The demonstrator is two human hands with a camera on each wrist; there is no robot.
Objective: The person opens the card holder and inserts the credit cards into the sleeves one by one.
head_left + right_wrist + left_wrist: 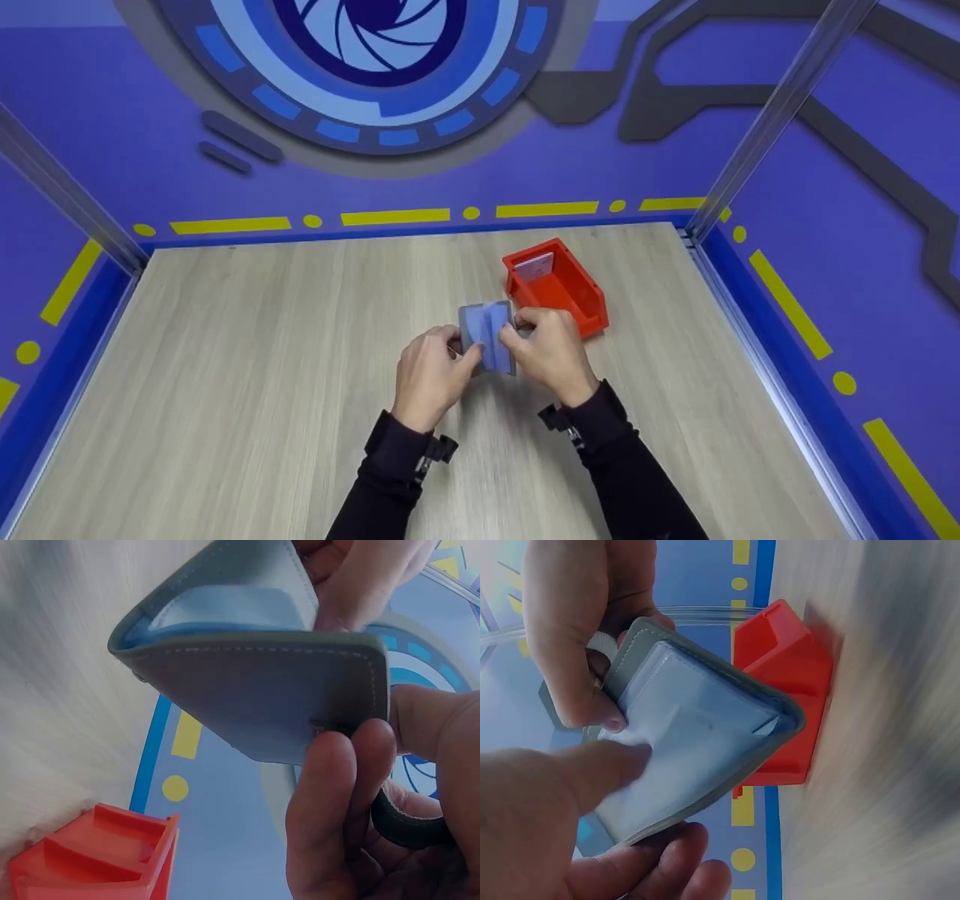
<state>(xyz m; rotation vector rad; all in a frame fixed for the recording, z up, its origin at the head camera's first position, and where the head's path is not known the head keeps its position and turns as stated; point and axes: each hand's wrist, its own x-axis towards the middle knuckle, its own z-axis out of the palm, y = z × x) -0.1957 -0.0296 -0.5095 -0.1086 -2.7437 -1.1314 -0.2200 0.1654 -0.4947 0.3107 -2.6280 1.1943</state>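
A small grey card holder [487, 339] is spread open between both hands, above the table in front of the red bin. Its stitched cover [255, 686] and clear bluish plastic sleeves [694, 724] show in the wrist views. My left hand [431, 373] grips the left side, thumb over the sleeves and fingers beneath. With thumb and fingers, my right hand [553, 351] pinches the right side. A dark curved strip [411, 825] shows by the right fingers; whether it belongs to the holder I cannot tell.
A red plastic bin [566, 289] stands just beyond the right hand, a pale card [535, 267] against its inner end. The wood-patterned table [262, 360] is bordered by blue printed walls [97, 180] and metal rails at the sides.
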